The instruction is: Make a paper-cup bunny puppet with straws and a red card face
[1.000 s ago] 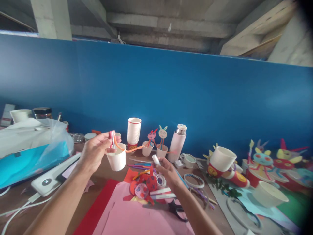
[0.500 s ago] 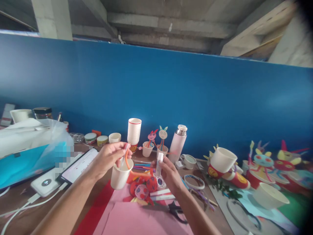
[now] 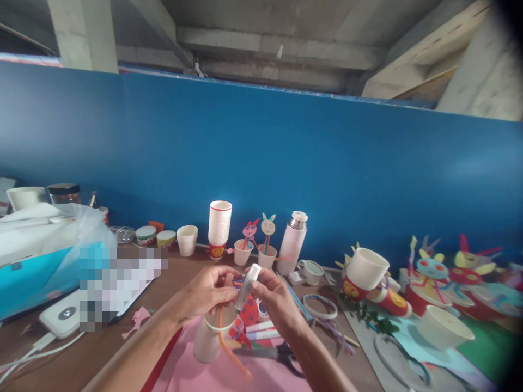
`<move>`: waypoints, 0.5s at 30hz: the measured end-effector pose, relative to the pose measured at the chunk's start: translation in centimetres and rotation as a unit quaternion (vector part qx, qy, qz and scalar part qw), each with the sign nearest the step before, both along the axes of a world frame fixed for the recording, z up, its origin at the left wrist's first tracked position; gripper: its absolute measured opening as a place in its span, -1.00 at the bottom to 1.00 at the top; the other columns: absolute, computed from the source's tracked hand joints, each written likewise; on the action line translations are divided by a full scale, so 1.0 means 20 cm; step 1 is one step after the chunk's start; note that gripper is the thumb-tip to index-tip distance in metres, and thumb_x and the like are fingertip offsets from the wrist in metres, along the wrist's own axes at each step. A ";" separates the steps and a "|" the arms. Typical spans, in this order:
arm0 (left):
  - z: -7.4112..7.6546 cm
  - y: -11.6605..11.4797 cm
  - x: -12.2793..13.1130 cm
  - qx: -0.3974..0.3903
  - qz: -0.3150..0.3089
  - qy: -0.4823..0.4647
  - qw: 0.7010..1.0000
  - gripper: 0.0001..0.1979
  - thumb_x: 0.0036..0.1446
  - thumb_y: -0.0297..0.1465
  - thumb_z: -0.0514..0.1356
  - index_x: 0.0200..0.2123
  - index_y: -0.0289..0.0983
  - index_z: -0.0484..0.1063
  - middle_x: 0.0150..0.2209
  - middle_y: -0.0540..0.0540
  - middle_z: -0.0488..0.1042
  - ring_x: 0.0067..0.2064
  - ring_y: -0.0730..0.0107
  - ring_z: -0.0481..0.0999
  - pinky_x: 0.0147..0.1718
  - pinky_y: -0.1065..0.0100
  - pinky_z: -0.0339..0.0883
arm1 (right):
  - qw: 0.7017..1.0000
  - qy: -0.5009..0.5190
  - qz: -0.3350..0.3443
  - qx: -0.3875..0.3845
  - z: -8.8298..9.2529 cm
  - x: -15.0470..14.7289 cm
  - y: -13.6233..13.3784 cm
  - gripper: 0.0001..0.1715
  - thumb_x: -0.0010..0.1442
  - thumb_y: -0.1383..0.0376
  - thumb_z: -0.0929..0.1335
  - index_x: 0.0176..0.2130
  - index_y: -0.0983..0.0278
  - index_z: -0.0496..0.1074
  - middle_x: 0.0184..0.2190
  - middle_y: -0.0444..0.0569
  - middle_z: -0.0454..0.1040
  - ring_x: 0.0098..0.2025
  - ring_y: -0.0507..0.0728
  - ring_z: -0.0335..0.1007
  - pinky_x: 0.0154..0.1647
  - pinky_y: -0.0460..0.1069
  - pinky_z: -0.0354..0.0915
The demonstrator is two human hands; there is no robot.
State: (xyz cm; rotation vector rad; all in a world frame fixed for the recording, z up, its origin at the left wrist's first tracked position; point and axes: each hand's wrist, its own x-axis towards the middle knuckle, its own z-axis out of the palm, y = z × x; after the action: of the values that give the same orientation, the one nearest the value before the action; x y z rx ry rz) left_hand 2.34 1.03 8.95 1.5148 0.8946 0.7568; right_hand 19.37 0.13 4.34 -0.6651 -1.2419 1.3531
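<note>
My left hand [image 3: 212, 291] is closed above a white paper cup [image 3: 206, 342], its fingertips pinching pipe cleaners. One orange pipe cleaner [image 3: 233, 358] hangs from there past the cup's rim toward me. In my right hand [image 3: 274, 298] is a small clear bottle [image 3: 245, 289] with a white cap, tilted, close to the left fingertips. What lies inside the cup is hidden by my left hand. Under and beside the cup is pink paper [image 3: 183, 373], with red paper cutouts [image 3: 248, 314], markers [image 3: 263, 333] and black scissors [image 3: 284, 355] to its right.
Along the back stand stacked paper cups [image 3: 219, 226], two cups with paper figures [image 3: 267, 256] and a pink thermos [image 3: 292, 245]. Cups and more figures [image 3: 433, 269] crowd the right. A power bank [image 3: 61, 314] and a plastic bag [image 3: 81, 234] are at left.
Both hands have come together: the left moved right and down with the pipe cleaner, the right moved left with the bottle. The cup now appears lower in view.
</note>
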 end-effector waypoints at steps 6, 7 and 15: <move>-0.01 0.01 0.00 0.006 0.008 0.016 1.000 -0.66 -0.13 -0.27 0.25 -0.26 -0.35 0.43 -0.68 0.10 0.27 -0.65 0.56 0.20 -0.68 0.51 0.00 | 1.000 -0.013 0.005 0.004 0.02 -0.02 -0.02 -0.63 -0.06 0.13 0.41 -0.25 0.25 0.39 -0.35 -0.08 0.45 -0.28 0.09 0.37 -0.17 0.00 0.23; -0.01 0.01 0.00 0.003 0.010 0.020 1.000 -0.65 -0.14 -0.25 0.26 -0.28 -0.35 0.43 -0.67 0.10 0.28 -0.64 0.55 0.21 -0.68 0.51 0.00 | 1.000 -0.012 -0.002 0.003 0.02 -0.03 -0.02 -0.62 -0.08 0.12 0.42 -0.26 0.25 0.38 -0.36 -0.09 0.45 -0.28 0.09 0.37 -0.19 -0.01 0.24; -0.02 0.02 0.00 -0.002 0.002 0.008 1.000 -0.65 -0.06 -0.26 0.21 -0.21 -0.36 0.40 -0.69 0.13 0.21 -0.63 0.57 0.19 -0.68 0.53 0.02 | 0.998 -0.035 -0.052 0.022 -0.03 -0.04 0.01 -0.59 -0.05 0.20 0.43 -0.24 0.25 0.24 -0.41 -0.12 0.38 -0.35 0.04 0.33 -0.34 -0.08 0.24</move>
State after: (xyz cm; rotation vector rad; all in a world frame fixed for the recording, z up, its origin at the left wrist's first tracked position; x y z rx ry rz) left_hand 2.43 1.37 8.61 1.5171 0.9103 0.7465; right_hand 18.48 0.24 3.78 -0.7419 -1.2720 1.2233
